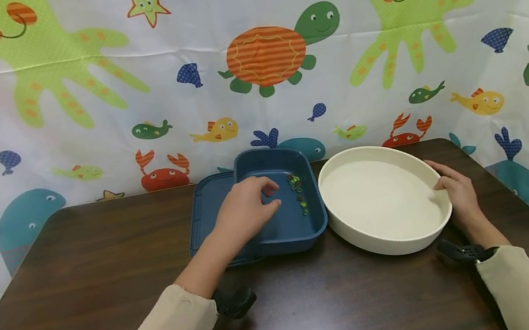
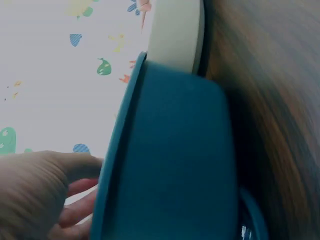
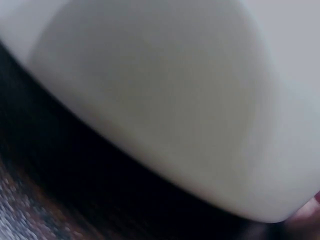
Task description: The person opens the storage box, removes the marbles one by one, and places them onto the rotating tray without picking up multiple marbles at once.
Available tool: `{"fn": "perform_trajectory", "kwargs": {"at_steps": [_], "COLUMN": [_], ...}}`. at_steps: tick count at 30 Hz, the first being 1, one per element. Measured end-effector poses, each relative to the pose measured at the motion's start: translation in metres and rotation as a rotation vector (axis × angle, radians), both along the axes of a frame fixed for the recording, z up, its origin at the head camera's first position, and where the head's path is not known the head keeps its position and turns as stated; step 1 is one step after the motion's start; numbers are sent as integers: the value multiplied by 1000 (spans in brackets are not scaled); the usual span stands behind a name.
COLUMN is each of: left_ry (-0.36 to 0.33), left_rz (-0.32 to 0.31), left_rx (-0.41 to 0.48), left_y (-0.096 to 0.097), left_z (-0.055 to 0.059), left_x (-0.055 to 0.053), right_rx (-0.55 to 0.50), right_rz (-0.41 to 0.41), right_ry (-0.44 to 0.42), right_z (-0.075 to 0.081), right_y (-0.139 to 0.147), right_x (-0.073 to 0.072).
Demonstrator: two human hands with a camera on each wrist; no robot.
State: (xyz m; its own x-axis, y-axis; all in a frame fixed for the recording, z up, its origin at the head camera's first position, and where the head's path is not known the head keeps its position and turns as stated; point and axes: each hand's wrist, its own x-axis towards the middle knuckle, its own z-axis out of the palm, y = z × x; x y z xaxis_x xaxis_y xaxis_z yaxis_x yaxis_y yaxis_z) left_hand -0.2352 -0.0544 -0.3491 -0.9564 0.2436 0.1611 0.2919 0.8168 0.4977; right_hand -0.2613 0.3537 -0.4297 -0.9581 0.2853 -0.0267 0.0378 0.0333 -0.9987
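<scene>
My left hand hovers over the left side of a blue rectangular container, its fingers loosely bent and a gap showing between thumb and forefinger. Inside, along the container's right side, lies a line of several small green and brown pieces, too small to name. In the left wrist view, the fingers show beyond the container's rim. My right hand grips the right rim of a round cream tray with a raised wall, thumb over the edge. The tray's wall fills most of the right wrist view.
A flat blue lid lies partly under the container's left side. The cream tray stands right beside the container on the dark wooden table. Behind the table's far edge hangs a curtain printed with sea animals.
</scene>
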Motion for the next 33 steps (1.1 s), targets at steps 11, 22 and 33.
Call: {"fn": "perform_trajectory", "kwargs": {"at_steps": [11,22,33], "left_ry": [-182,-240,-212], "left_rz": [-135,-215,-187], "left_rx": [-95,-216,-202], "left_y": [34,52,51], "left_z": [-20,-29,-28], "left_x": [-19,-24,-25], "right_rx": [-17,-22,-4], "right_rz": [7,-17,-11], "right_ry": [39,47,33], "right_z": [-1,-2,0], "right_y": [-3,-2,-3], "right_x": [-3,-3,-3]}}
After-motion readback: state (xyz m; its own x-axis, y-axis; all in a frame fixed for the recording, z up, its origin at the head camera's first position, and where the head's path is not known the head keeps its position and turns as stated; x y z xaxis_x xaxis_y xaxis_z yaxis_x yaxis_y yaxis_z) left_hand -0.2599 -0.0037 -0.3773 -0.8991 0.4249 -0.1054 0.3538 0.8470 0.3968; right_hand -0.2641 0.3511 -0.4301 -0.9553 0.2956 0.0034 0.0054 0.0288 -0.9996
